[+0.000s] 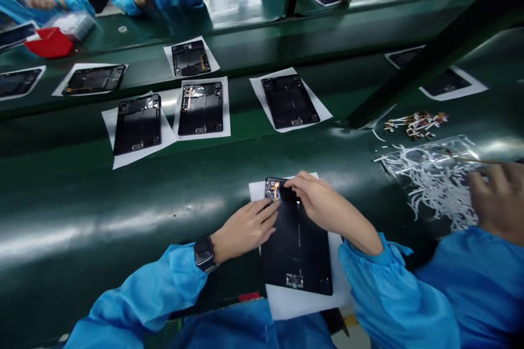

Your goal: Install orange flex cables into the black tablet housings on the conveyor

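Observation:
A black tablet back panel lies on a white sheet at the near edge of the green belt. My left hand rests flat on the panel's left edge, fingers stretched out, a dark watch on the wrist. My right hand is at the panel's top end, fingertips pinched on a small orange flex part beside the exposed corner.
Several more black panels on white sheets, such as one and another, ride the green conveyor. Small orange parts and a clear sheet of white strips lie at right. A co-worker's hand is at right; other people in blue work across the belt. A red tray sits far left.

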A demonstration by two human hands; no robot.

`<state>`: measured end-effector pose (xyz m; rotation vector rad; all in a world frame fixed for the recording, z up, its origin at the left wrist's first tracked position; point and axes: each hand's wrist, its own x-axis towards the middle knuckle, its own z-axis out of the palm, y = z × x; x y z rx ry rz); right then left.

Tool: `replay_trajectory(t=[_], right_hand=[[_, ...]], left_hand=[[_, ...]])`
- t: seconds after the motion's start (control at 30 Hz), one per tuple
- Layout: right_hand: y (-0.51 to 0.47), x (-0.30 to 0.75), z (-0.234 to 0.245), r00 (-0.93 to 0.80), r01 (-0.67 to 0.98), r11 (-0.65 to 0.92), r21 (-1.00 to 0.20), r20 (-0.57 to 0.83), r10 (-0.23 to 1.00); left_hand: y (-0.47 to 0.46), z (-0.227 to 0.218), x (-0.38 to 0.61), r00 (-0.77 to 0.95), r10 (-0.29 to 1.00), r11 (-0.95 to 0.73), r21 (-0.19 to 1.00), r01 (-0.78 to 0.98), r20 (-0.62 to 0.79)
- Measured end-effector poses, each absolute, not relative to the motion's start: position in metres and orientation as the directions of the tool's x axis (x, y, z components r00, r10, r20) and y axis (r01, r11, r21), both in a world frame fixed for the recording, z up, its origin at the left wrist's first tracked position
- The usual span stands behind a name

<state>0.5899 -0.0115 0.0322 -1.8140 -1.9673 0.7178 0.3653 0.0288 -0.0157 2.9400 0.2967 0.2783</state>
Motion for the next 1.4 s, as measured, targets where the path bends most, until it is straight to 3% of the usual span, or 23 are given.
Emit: replay_trajectory(t=[0.17,0.3,0.53,0.67,0.73,0.8,1.03,1.23,1.4], right_hand=[[-0.060,0.592,0.048,0.001,0.705,-0.089,-0.704,-0.124,0.992],[-0.085,0.583,0.035,0.110,0.706,-0.167,-0.688,-0.126,0.986],[-0.090,0.566,0.018,-0.035,0.841,0.070,-0.537,0.075,0.997],[-0.126,0.626,0.023,-0.042,0.848,0.103,-0.520,0.128,0.991],[-0.143,0.662,0.028,0.017,0.850,0.121,-0.513,0.257,0.966],[-0.147,0.678,0.033,0.027,0.856,0.130,-0.501,0.294,0.955],[-0.094,0.583,0.025,-0.140,0.842,0.176,-0.510,0.109,0.984],[-0.095,0.568,0.018,-0.105,0.829,0.166,-0.535,0.141,0.984],[-0.098,0.570,0.019,-0.155,0.841,0.178,-0.511,0.089,0.984]], left_hand=[[0.030,-0.006,0.366,0.985,0.150,-0.959,0.257,0.122,0.090],[0.028,-0.006,0.361,0.985,0.123,-0.926,0.370,0.072,0.117],[0.009,-0.014,0.346,0.967,0.195,-0.880,0.464,0.099,0.165],[0.000,-0.016,0.348,0.966,0.210,-0.874,0.473,0.115,0.152],[-0.002,-0.016,0.353,0.964,0.215,-0.867,0.485,0.114,0.158],[-0.003,-0.016,0.357,0.959,0.229,-0.857,0.501,0.118,0.166],[-0.005,-0.015,0.365,0.951,0.249,-0.835,0.539,0.116,0.181],[-0.005,-0.015,0.368,0.945,0.259,-0.828,0.549,0.112,0.198],[-0.004,-0.014,0.368,0.944,0.268,-0.825,0.551,0.122,0.192]])
